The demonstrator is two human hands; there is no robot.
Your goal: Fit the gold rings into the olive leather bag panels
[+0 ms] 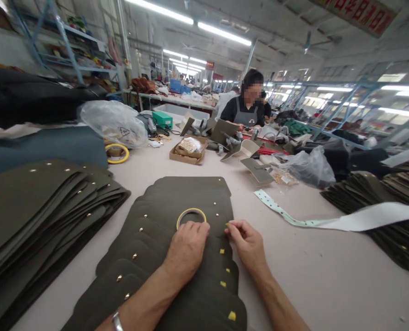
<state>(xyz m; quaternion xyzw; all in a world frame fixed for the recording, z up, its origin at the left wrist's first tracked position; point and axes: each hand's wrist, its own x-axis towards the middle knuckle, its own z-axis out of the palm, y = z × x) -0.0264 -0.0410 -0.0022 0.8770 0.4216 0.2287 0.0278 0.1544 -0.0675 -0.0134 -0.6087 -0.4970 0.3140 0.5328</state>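
Overlapping dark olive panels (177,193) lie fanned out in front of me, with small metal studs along both sides. My left hand (188,248) rests over them, its fingers closed round the near edge of a roll of yellow tape (191,210). Just right of it, my right hand (246,239) pinches a small piece of yellow tape (227,225) between thumb and forefinger, at the panels' right edge. Below that, several yellow tape pieces (222,251) stick to the panels, each near the right edge where a stud would show.
Stacks of similar panels lie left (46,207) and right (394,207). Behind are a cardboard box (187,158), another yellow tape roll (117,154) and a plastic bag (113,122). A pale strip (294,221) crosses the table's right side. A person (247,105) works across the table.
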